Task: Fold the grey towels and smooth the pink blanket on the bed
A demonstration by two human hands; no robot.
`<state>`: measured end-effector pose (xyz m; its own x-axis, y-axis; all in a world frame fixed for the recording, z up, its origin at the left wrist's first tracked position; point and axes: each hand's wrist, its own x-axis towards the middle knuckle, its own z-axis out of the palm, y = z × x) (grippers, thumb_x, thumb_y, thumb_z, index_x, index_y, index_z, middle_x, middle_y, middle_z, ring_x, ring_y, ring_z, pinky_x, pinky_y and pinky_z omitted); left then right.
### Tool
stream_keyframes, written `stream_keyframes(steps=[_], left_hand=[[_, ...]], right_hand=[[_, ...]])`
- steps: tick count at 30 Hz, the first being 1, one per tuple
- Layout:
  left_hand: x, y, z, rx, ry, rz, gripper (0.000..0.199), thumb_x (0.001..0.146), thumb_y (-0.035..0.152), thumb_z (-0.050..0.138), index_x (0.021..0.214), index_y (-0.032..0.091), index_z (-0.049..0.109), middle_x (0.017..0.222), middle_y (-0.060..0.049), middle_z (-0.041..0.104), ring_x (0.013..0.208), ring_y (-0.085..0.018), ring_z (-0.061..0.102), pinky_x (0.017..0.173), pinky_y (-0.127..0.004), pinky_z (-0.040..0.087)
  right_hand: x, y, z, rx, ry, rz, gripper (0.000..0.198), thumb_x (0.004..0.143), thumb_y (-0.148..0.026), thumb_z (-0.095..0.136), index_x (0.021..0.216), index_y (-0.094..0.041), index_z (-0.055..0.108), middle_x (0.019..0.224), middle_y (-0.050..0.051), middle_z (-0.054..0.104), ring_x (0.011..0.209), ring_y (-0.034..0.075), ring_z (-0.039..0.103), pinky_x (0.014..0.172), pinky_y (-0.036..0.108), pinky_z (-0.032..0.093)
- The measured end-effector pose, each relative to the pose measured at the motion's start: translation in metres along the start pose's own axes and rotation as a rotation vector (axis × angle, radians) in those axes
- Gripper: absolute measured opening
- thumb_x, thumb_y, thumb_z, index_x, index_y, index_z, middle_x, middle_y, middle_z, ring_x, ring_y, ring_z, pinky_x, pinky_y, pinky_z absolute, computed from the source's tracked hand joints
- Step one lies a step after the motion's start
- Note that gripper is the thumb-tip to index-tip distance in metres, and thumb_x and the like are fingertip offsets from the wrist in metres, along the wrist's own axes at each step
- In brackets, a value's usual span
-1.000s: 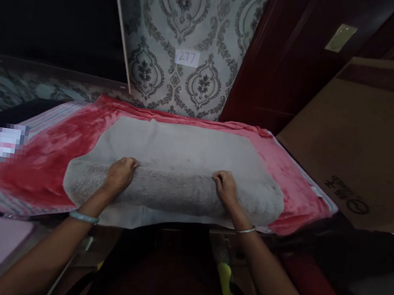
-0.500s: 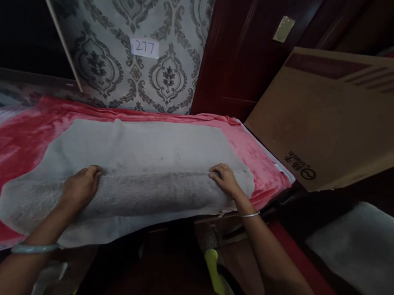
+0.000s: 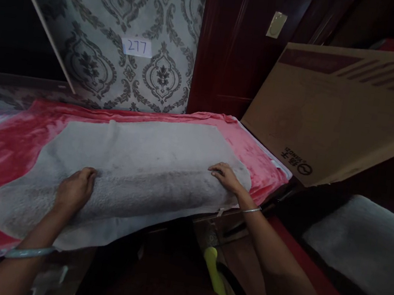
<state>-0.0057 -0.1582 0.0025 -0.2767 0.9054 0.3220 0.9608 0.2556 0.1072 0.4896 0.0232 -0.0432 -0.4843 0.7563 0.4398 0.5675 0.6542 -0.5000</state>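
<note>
A large grey plush cloth (image 3: 153, 144) lies over a pink-red blanket (image 3: 1, 159). Its near part is folded back, so a darker fuzzy side faces up in a long band with an edge across the middle. My left hand (image 3: 74, 190), below a pale bangle, is closed on the left stretch of that folded edge. Toward the right end of the same edge, my right hand (image 3: 225, 176) has its fingers bent and gripping the cloth. A thin silver bangle circles the right wrist. The fingertips of both hands are partly hidden.
A big cardboard box (image 3: 341, 109) leans at the right. Patterned wallpaper (image 3: 163, 77) with a paper marked 277 (image 3: 137, 47) and a dark red door (image 3: 229, 49) stand behind. Below are a yellow-green handle (image 3: 214, 272) and another grey fuzzy piece (image 3: 361, 253).
The view has shifted slightly, moving the scene a little left. Both hands keep nearly the same places on the folded edge, and the cloth looks much the same.
</note>
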Motion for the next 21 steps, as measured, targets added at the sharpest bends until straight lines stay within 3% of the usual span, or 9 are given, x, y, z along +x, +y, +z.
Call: stream_keyframes(steps=[5,15,18,21], left_hand=[[0.0,-0.003,0.004,-0.023,0.053,0.03,0.033,0.095,0.032,0.037,0.107,0.015,0.063,0.099,-0.016,0.075,0.086,-0.027,0.071,0.075,-0.034,0.051],[-0.001,-0.009,0.01,-0.082,0.096,0.059,0.032,0.092,0.034,0.036,0.1,0.018,0.064,0.093,-0.013,0.073,0.083,-0.027,0.069,0.073,-0.034,0.051],[-0.001,-0.009,0.01,-0.08,0.078,0.057,0.032,0.092,0.034,0.036,0.101,0.019,0.063,0.093,-0.013,0.073,0.084,-0.026,0.069,0.074,-0.034,0.051],[-0.001,-0.009,0.009,-0.081,0.064,0.047,0.034,0.093,0.035,0.035,0.103,0.019,0.063,0.096,-0.013,0.074,0.086,-0.027,0.069,0.075,-0.035,0.051]], right_hand=[[0.001,-0.007,0.01,-0.089,0.092,-0.003,0.015,0.088,-0.013,0.056,0.082,-0.022,0.066,0.087,0.006,0.07,0.088,0.023,0.06,0.085,0.039,0.047],[-0.017,-0.028,0.011,-0.181,0.426,-0.055,0.018,0.098,-0.022,0.046,0.089,-0.024,0.061,0.089,0.008,0.066,0.088,0.026,0.058,0.083,0.041,0.047],[-0.018,-0.024,0.016,-0.17,0.411,-0.029,0.018,0.098,-0.021,0.044,0.091,-0.024,0.061,0.089,0.008,0.066,0.087,0.025,0.059,0.082,0.04,0.048],[-0.016,-0.021,0.018,-0.174,0.307,-0.008,0.018,0.097,-0.02,0.045,0.092,-0.024,0.062,0.09,0.009,0.066,0.088,0.025,0.059,0.083,0.04,0.049]])
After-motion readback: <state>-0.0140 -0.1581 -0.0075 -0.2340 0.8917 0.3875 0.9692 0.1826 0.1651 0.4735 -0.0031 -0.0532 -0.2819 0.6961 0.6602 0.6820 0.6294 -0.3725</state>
